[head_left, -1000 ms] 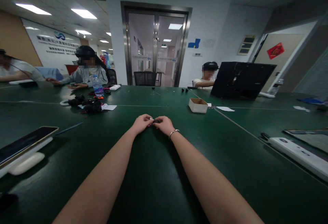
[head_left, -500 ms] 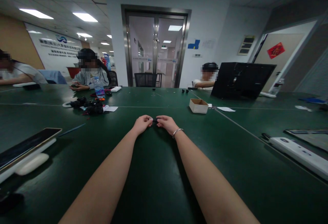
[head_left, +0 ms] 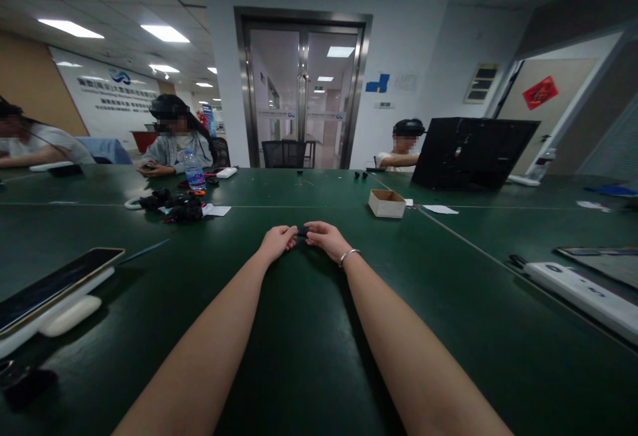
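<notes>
Both my arms stretch out over the dark green table (head_left: pixel 309 329). My left hand (head_left: pixel 278 241) and my right hand (head_left: pixel 325 237) meet at the middle of the table, fingers curled and pinched together on a small black object (head_left: pixel 302 230) held between them. A thin silver bracelet (head_left: pixel 348 255) sits on my right wrist. The object is too small to name.
A small cardboard box (head_left: pixel 386 203) stands beyond my hands. A pile of black parts (head_left: pixel 174 205) and a water bottle (head_left: pixel 190 170) lie at the back left. A phone on a white stand (head_left: pixel 52 286) is at my left, a white power strip (head_left: pixel 583 293) at my right. Three people sit at the far side.
My hands have stayed together on the small black object; the fingers shifted slightly and the view drifted a little.
</notes>
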Motion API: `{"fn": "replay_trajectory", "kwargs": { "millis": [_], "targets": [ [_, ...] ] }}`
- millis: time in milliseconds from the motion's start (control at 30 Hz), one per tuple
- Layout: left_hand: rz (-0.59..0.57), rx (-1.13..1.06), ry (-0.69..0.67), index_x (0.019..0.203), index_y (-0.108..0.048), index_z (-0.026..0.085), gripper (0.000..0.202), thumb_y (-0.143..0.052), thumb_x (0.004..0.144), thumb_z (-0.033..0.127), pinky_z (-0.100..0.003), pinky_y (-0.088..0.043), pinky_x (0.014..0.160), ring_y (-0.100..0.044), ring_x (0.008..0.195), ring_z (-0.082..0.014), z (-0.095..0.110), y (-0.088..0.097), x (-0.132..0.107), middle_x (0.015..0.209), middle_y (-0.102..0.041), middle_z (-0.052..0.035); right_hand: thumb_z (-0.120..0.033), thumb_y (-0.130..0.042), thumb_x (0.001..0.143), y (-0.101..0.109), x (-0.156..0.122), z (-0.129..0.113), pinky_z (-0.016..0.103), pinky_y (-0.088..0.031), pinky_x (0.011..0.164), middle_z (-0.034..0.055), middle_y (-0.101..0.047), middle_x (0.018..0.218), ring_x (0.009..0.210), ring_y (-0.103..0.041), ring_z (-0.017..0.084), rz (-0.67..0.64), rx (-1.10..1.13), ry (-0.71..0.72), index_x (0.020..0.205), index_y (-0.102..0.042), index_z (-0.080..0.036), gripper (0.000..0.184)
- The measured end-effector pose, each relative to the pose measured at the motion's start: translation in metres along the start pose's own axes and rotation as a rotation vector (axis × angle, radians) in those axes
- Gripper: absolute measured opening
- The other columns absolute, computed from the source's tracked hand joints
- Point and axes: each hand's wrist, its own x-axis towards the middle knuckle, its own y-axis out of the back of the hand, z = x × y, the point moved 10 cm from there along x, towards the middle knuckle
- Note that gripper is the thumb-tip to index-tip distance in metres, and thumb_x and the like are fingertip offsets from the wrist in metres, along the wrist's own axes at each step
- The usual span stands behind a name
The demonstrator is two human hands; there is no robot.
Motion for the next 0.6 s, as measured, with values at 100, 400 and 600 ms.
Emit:
{"fn": "replay_trajectory", "kwargs": {
  "millis": [100,400,600],
  "targets": [
    [-0.009,0.02,0.016,0.068,-0.056,0.014,0.042,-0.044,0.078,0.053,-0.023,-0.038,0.049,-0.05,0.049,-0.0115,0.0,0.0,-0.001,0.056,-0.055,-0.0014,0.001,-0.058,0.073,-0.001,-0.001,0.0,0.023,-0.055,0.072,0.0063,-0.056,0.098,0.066,-0.061,0.007,-0.023,0.024,-0.011,0.096,-0.062,-0.014,0.028],
    [0.026,0.271,0.026,0.053,-0.05,0.017,0.055,-0.032,0.078,0.063,-0.025,-0.031,0.05,-0.042,0.043,-0.0124,0.01,0.007,-0.008,0.044,-0.045,0.0014,0.002,-0.061,0.069,-0.003,0.004,0.005,0.023,-0.055,0.073,0.0063,-0.057,0.102,0.073,-0.062,0.009,-0.088,0.11,-0.002,0.096,-0.064,-0.015,0.031],
    [0.013,0.289,0.064,0.053,-0.049,0.018,0.053,-0.03,0.08,0.059,-0.026,-0.029,0.05,-0.04,0.043,-0.0136,0.012,0.007,-0.01,0.045,-0.043,0.001,0.003,-0.062,0.068,-0.005,0.001,0.003,0.024,-0.054,0.074,0.0064,-0.058,0.104,0.073,-0.062,0.009,-0.125,0.144,-0.005,0.095,-0.065,-0.015,0.033]
  ]
}}
